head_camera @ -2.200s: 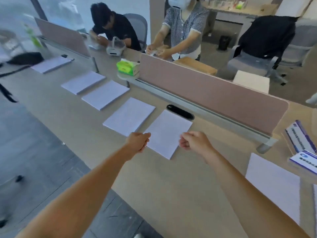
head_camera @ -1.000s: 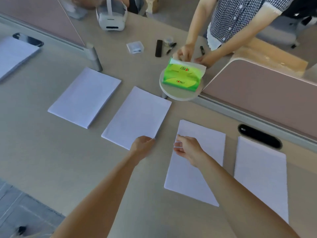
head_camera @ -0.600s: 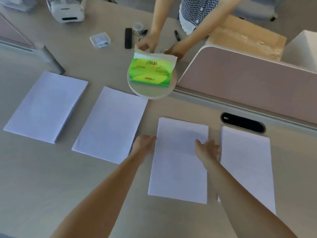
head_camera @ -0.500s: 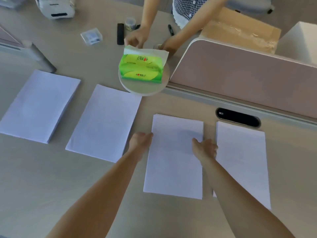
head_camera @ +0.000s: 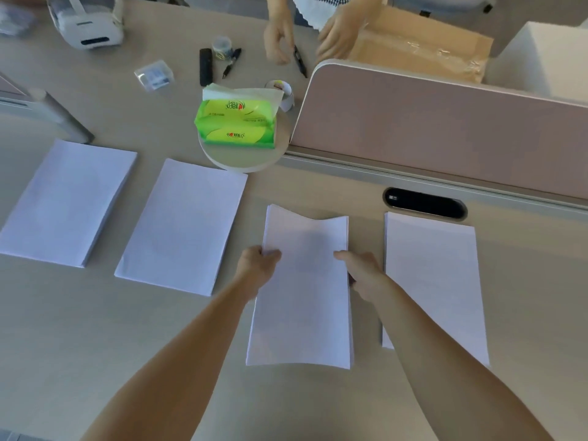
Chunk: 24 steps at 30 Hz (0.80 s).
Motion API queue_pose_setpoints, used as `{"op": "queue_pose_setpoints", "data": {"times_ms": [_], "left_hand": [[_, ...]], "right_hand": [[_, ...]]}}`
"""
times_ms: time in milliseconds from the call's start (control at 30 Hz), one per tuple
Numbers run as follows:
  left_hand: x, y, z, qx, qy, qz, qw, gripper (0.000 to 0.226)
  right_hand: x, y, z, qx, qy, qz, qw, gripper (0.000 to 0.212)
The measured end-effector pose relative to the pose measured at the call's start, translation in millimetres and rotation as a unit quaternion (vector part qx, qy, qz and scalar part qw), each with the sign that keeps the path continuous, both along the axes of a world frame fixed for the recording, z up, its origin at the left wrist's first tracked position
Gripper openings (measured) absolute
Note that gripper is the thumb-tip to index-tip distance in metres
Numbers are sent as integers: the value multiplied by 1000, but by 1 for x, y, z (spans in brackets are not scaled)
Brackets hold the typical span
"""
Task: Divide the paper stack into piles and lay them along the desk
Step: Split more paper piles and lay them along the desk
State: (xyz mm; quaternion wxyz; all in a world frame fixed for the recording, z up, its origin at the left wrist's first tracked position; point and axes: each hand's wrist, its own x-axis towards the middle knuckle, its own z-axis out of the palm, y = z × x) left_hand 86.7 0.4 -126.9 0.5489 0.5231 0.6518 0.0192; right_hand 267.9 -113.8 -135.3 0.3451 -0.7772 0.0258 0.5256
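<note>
Several white paper piles lie in a row on the beige desk [head_camera: 79, 329]. I grip the third pile [head_camera: 302, 300] by its long edges: my left hand [head_camera: 259, 265] pinches the left edge and my right hand [head_camera: 362, 273] the right edge. This pile bows upward, its far end curling off the desk. To its left lie a pile [head_camera: 184, 226] and a further pile [head_camera: 65, 202]. Another pile [head_camera: 436, 281] rests flat to the right, partly under my right forearm.
A green tissue pack [head_camera: 235, 125] sits on a round stand [head_camera: 241, 159] behind the piles. A pink divider [head_camera: 445, 128] and a black cable slot [head_camera: 424, 203] run along the back. Across the desk, another person's hands [head_camera: 280, 36], pens, a cardboard box [head_camera: 420, 43] and a white device [head_camera: 89, 27].
My hands closed on both side edges of the middle pile and it has bowed up off the desk. The view shifted left along the row earlier. The other person's hands left the tissue pack.
</note>
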Motion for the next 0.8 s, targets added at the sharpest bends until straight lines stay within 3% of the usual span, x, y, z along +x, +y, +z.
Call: {"op": "queue_pose_setpoints", "data": {"times_ms": [133, 233, 267, 367, 500, 633, 800], "left_hand": [[-13, -10, 14, 6, -40, 4, 999, 12], [-14, -24, 33, 15, -62, 27, 998, 26], [-13, -29, 44, 25, -71, 25, 997, 26], [0, -49, 87, 72, -115, -4, 991, 21], [25, -75, 144, 199, -124, -45, 971, 18], [47, -115, 183, 280, -186, -51, 940, 19], [69, -172, 205, 316, -243, -105, 911, 17]], "right_hand": [[-16, -13, 9, 26, 59, -8, 998, 31], [-18, -27, 14, 62, 66, -32, 995, 59], [-15, -32, 16, 86, 69, -44, 993, 59], [-1, -49, 54, 168, 74, -63, 981, 49], [34, -79, 104, 276, 87, -39, 956, 45], [53, -122, 147, 372, 131, -29, 918, 20], [63, -194, 171, 427, 40, -30, 903, 35]]}}
